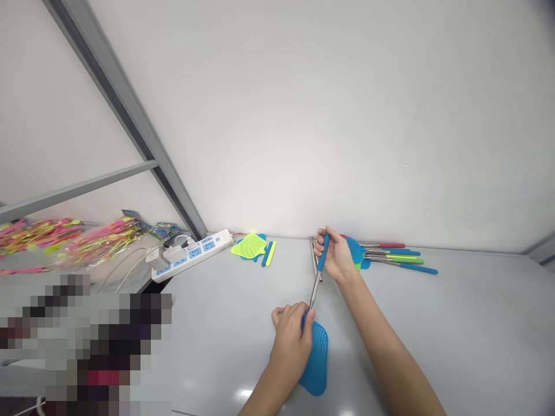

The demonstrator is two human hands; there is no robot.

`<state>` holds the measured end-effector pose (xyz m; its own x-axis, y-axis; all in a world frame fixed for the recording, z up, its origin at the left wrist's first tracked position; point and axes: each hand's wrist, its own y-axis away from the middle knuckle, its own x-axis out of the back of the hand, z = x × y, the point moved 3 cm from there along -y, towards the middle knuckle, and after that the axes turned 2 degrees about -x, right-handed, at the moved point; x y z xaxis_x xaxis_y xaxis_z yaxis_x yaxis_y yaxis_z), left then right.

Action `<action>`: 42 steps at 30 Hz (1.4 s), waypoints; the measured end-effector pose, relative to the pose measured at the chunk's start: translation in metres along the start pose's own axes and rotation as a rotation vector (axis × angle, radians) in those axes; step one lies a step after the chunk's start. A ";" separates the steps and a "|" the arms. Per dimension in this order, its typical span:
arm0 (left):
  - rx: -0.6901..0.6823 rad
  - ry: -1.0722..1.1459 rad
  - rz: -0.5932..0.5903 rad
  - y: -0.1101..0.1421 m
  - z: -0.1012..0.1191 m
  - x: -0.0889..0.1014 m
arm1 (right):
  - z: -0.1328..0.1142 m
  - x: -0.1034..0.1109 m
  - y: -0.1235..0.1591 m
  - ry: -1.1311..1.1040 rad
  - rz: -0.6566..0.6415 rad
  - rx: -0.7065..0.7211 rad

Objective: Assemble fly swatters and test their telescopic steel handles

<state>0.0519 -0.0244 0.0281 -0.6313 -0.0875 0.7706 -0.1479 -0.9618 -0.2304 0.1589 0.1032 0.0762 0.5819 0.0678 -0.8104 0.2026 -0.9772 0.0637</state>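
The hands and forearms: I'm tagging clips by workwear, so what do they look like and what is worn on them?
The left hand and right hand are both bare, with no gloves. No sleeve, cuff, watch or bracelet shows on either forearm, and I see no rings or markings.

Blue fly swatter (318,364) in both hands

My left hand (291,341) grips the swatter where shaft meets head; my right hand (336,254) holds its handle. Beyond the swatter lie metal rods (313,255); right of it, assorted swatters (356,252); left, loose heads (249,247), two sleeves (271,254) and a power strip (195,254).
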 end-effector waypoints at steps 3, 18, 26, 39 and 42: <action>-0.010 -0.027 -0.016 0.003 0.004 0.001 | 0.000 0.001 0.001 -0.025 -0.020 -0.055; -0.006 -0.103 0.087 -0.001 -0.001 0.010 | 0.007 0.007 -0.004 -0.180 0.036 -0.057; -0.093 -0.130 0.035 -0.008 -0.004 0.015 | 0.004 0.009 -0.002 -0.207 0.086 -0.006; -0.067 -0.213 0.062 -0.009 -0.005 0.019 | 0.012 0.018 -0.004 -0.162 0.314 0.101; -0.053 -0.169 0.041 -0.008 -0.004 0.017 | 0.012 0.014 -0.005 -0.181 0.266 0.038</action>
<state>0.0390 -0.0170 0.0405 -0.5010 -0.1734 0.8479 -0.1673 -0.9419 -0.2914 0.1567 0.1064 0.0570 0.4606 -0.2243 -0.8588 0.0306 -0.9630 0.2679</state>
